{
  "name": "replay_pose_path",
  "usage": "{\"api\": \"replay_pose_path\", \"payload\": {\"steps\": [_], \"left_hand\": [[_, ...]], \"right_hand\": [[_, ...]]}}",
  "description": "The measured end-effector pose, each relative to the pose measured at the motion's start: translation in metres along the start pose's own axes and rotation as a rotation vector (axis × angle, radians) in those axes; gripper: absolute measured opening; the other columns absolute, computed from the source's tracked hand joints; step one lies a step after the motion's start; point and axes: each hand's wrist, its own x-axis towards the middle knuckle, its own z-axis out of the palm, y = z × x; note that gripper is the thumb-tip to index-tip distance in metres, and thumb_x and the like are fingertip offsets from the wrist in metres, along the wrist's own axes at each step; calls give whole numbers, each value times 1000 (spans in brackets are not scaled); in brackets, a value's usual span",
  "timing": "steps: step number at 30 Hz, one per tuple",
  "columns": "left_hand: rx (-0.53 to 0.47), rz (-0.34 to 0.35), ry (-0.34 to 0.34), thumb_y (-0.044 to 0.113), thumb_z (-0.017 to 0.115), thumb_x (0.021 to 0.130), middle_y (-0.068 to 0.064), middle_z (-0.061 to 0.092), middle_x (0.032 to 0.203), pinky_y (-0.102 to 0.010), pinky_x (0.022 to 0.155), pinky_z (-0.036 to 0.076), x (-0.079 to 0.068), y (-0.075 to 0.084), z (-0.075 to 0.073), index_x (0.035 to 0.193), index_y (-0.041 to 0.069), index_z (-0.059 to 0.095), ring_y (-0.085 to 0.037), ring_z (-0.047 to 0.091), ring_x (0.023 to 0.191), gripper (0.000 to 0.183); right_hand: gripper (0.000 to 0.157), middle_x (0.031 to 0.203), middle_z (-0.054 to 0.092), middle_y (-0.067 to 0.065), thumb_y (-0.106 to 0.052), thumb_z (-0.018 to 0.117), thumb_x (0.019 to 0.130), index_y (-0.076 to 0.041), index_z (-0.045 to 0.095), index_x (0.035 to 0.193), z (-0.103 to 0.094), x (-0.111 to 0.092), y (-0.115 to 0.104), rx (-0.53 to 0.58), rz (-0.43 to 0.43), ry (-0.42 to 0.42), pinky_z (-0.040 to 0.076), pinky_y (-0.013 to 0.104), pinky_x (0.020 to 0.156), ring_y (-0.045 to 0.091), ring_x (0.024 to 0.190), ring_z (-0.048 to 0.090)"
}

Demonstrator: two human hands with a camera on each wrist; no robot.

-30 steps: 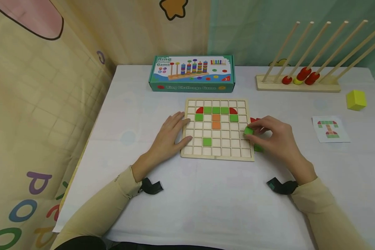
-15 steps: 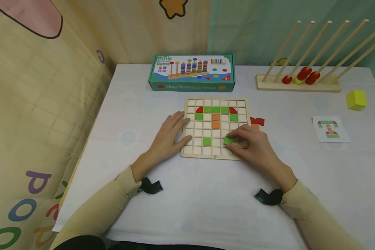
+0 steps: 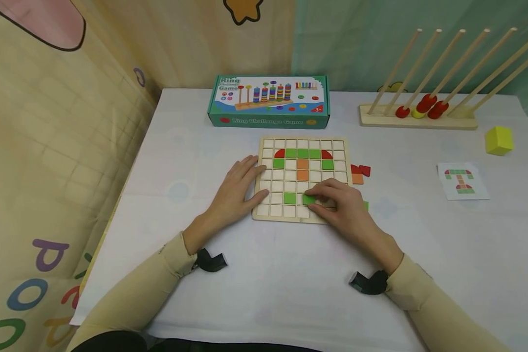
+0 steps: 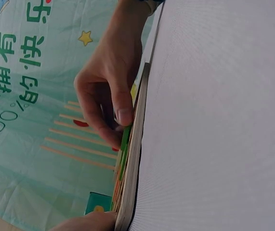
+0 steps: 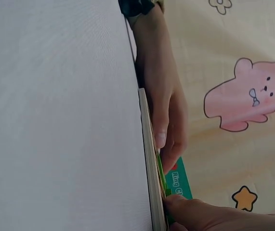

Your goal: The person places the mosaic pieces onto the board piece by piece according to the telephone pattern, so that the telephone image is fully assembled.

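The right hand (image 3: 349, 208) has its grip pinched on a green tile (image 3: 309, 199), over the board (image 3: 277, 186), just right of a green square (image 3: 290, 198). The left hand (image 3: 235, 190), farther from the tile, rests fingers spread on the board's left edge.

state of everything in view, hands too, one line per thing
Left hand, resting on the edge of the board
Right hand, pinching a green tile
Board, flat, partly filled
Box, closed
Peg stand, upright, partly loaded with rings
Card, flat, printed side up
Red tiles, loose beside the board
Yellow cube, set on the table
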Motion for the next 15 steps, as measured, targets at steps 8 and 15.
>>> {"api": "replay_pose_path", "payload": {"steps": [8, 15], "left_hand": [[-2, -2, 1, 40, 66, 102, -15, 36, 169, -48, 134, 13, 1, 0, 0, 153, 7, 50, -30, 23, 162, 62], [-3, -6, -4, 40, 66, 102, -15, 36, 169, -48, 135, 12, 1, 0, 0, 153, 7, 50, -29, 23, 162, 62]], "right_hand": [[24, 112, 73, 2, -4, 85, 87, -11, 82, 110, 7, 2, -5, 18, 0, 3, 57, 32, 81, 16, 94, 69], [24, 114, 74, 3, -4, 86, 87, -11, 82, 109, 6, 1, -6, -13, -18, -1, 58, 36, 86, 18, 103, 69]]}}
